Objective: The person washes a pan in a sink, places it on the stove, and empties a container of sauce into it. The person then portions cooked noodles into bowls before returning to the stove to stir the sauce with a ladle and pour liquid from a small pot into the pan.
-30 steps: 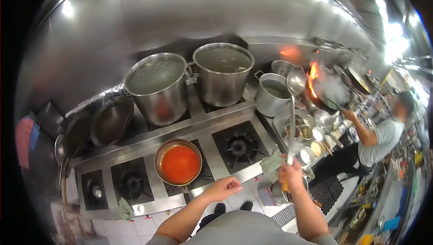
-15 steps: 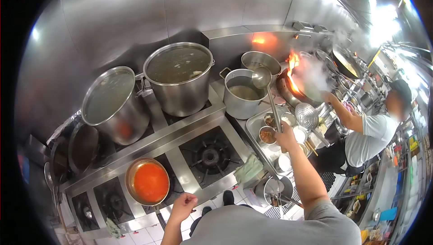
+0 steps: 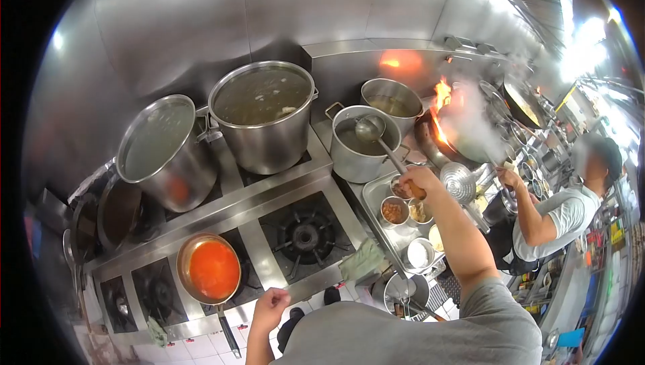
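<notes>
My right hand (image 3: 418,181) is wrapped round the wooden handle of a long metal ladle (image 3: 370,128). The ladle's bowl is at the mouth of a two-handled pot (image 3: 358,164) of clear liquid; whether it touches the liquid I cannot tell. My left hand (image 3: 270,307) hangs in front of the stove with its fingers curled, and nothing shows in it. Nearest to it is a frying pan (image 3: 190,243) on a burner, its black handle pointing towards me. Bright red sauce (image 3: 214,269) lies in the pan.
Two large stockpots (image 3: 263,150) (image 3: 188,187) stand at the back. A co-worker (image 3: 554,230) stands at the right beside a flaming wok (image 3: 437,146). A tray (image 3: 376,197) holds small bowls, and a cloth (image 3: 363,261) hangs on the stove's front edge.
My right hand has lowered the ladle, bringing its bowl down and left to the two-handled pot. The frying pan sits slightly further left in view; my left hand stays curled.
</notes>
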`<action>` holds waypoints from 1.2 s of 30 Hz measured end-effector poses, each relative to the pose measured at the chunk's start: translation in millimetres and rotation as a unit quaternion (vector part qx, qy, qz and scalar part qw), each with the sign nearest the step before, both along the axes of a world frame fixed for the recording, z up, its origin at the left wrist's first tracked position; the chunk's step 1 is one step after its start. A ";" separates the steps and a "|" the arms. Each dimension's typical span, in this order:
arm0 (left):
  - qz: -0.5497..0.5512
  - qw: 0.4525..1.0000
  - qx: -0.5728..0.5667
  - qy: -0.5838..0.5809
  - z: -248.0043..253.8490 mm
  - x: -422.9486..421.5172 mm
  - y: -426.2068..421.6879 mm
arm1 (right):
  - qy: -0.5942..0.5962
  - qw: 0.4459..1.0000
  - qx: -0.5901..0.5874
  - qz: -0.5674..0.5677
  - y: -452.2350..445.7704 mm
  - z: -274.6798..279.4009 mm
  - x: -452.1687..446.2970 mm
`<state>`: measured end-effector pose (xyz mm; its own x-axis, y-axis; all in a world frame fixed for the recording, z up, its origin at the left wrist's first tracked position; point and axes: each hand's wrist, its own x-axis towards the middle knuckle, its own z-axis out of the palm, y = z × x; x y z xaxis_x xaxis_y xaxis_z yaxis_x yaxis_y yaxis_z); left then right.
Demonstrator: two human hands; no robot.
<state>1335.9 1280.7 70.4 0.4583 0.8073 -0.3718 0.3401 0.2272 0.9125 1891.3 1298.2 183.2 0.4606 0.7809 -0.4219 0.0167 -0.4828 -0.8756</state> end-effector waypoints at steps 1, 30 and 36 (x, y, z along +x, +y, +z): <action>0.006 1.000 0.012 -0.003 0.6 -0.9 1.8 | 0.106 0.992 0.028 -0.056 -2.6 3.1 -2.6; -0.457 0.885 -0.046 -0.076 -5.0 66.0 -62.7 | 0.373 0.749 0.250 -0.488 -501.7 -13.5 -475.2; -0.588 0.805 -0.075 -0.030 -28.0 116.0 -199.2 | 0.324 0.662 0.278 -0.616 -615.6 -17.2 -555.2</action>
<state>1451.9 1081.5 42.4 0.8938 -0.2488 -0.3730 0.3565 -0.1103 0.9278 1336.2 682.6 166.0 0.7555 0.0977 -0.6478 -0.5559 0.6188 -0.5551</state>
